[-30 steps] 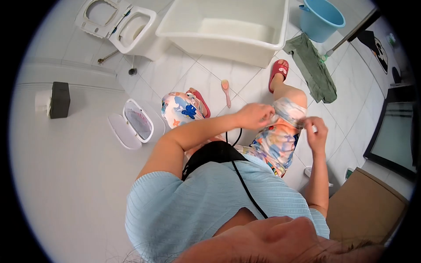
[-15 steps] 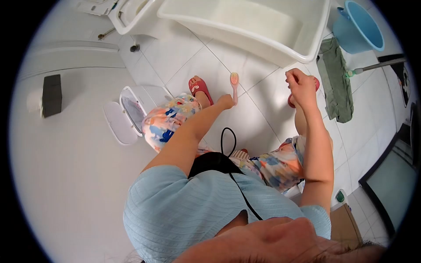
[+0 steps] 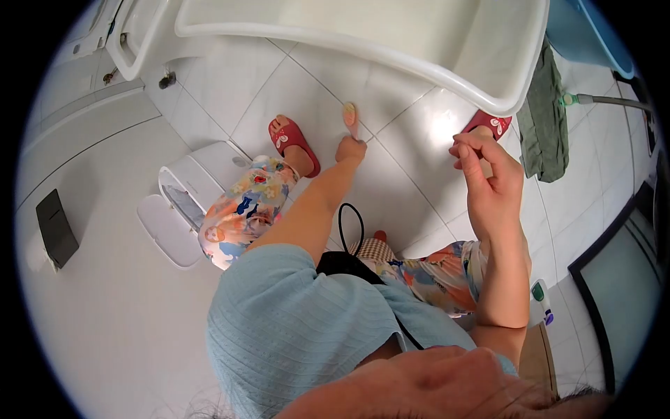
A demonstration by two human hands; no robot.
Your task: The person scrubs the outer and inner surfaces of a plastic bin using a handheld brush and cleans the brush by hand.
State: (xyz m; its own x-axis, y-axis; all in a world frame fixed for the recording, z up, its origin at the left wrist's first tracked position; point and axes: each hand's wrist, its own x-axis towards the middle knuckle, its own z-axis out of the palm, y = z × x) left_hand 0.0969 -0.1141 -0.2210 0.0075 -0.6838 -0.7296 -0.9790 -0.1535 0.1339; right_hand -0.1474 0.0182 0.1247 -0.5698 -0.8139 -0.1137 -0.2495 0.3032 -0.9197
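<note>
I saw the left hand (image 3: 350, 149) gripping a pink brush (image 3: 350, 116) by its handle, down near the tiled floor (image 3: 408, 181) between two red slippers (image 3: 281, 137), while the right hand (image 3: 493, 178) hung half open.

Blue bkt (image 3: 587, 31) is nr mop (image 3: 548, 133), wht bin (image 3: 207, 166) open.

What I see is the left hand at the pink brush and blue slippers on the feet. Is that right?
Not quite: the slippers on the feet are red, not blue, as the head view shows. The left hand is at the pink brush.
</note>
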